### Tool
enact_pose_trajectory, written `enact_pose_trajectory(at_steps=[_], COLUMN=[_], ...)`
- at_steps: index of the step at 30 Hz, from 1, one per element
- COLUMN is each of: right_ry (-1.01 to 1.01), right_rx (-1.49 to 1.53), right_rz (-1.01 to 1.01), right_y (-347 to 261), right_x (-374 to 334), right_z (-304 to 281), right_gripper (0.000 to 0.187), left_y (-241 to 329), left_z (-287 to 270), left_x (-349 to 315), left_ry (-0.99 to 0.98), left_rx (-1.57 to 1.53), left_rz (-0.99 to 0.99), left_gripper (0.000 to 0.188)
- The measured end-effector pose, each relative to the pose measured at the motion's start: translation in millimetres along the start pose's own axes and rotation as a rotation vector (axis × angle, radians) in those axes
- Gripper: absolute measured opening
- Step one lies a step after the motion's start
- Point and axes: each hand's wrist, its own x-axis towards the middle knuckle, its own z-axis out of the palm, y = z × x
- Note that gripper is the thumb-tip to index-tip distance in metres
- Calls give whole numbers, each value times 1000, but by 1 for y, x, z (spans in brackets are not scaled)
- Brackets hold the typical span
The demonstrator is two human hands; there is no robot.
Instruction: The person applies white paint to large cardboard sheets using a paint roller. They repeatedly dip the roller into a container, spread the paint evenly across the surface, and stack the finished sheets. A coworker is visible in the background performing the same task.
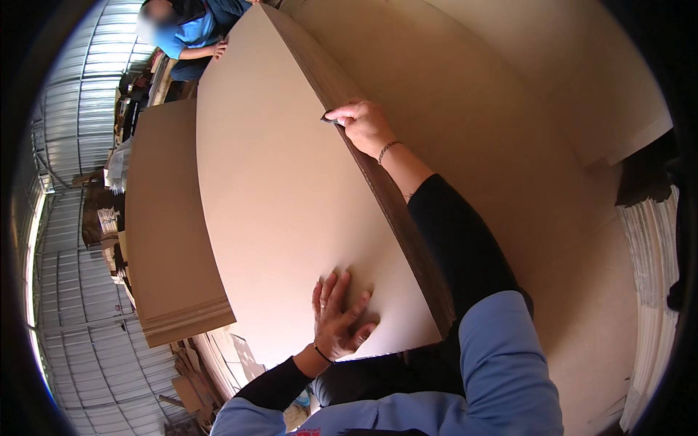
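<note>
A large brown cardboard sheet (283, 174) tops a stack in front of me, its long right edge running away from me. My left hand (338, 320) lies flat near the sheet's near end, fingers spread. Along the right edge, farther off, my right hand (361, 125) is closed around a small dark flat tool (331, 118) that resembles a knife blade. Its tip rests at or just over the edge; whether it touches the cardboard I cannot tell. Most of the tool is hidden by my fingers.
Another person (193, 36) in a blue shirt crouches at the far end, a hand on the sheet's edge. To the left stands a lower cardboard stack (171, 218). Larger sheets (552, 240) spread on the right, beside a pile of pale sheets (651, 269).
</note>
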Motion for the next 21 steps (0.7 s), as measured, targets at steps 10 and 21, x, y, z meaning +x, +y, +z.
enact_pose_trajectory(at_steps=[10, 21], right_ry=[-138, -138], right_rx=[-63, 144], right_rz=[-52, 167], right_y=[-15, 5], right_x=[-36, -33], right_z=[-28, -31], right_gripper=[20, 15], left_y=[1, 0], left_z=[0, 1], left_x=[0, 0], left_ry=[15, 16], left_rx=[9, 22], left_rz=[16, 21], left_gripper=[55, 55])
